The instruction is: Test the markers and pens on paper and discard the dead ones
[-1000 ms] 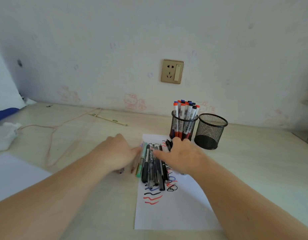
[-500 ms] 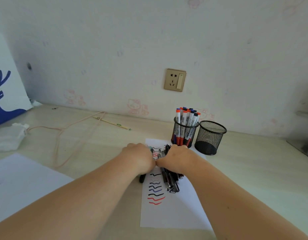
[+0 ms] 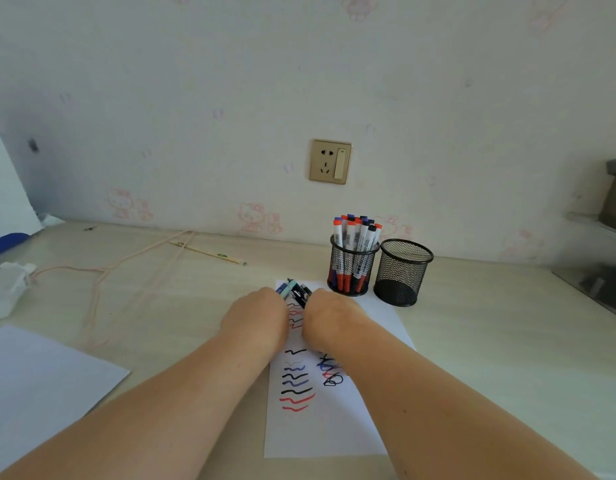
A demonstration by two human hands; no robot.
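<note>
Both hands gather a bundle of pens over the test paper, with two mesh cups just behind

The left hand [image 3: 256, 318] and right hand [image 3: 329, 320] sit knuckles-up side by side on the paper [image 3: 320, 424], curled around a bundle of pens [image 3: 296, 291] whose tips poke out beyond the fingers; how firmly each hand holds it is hidden, though both seem closed on it. The paper lies flat on the counter [image 3: 490, 341] and bears black, blue and red squiggles near its middle. Just past its far right corner stands a black mesh cup [image 3: 353, 268] packed with upright markers [image 3: 355, 233], capped in red, blue and black. Beside it, to the right and touching or nearly so, a second mesh cup [image 3: 403, 271] looks empty. Another white sheet [image 3: 39, 382] lies at the left
</note>
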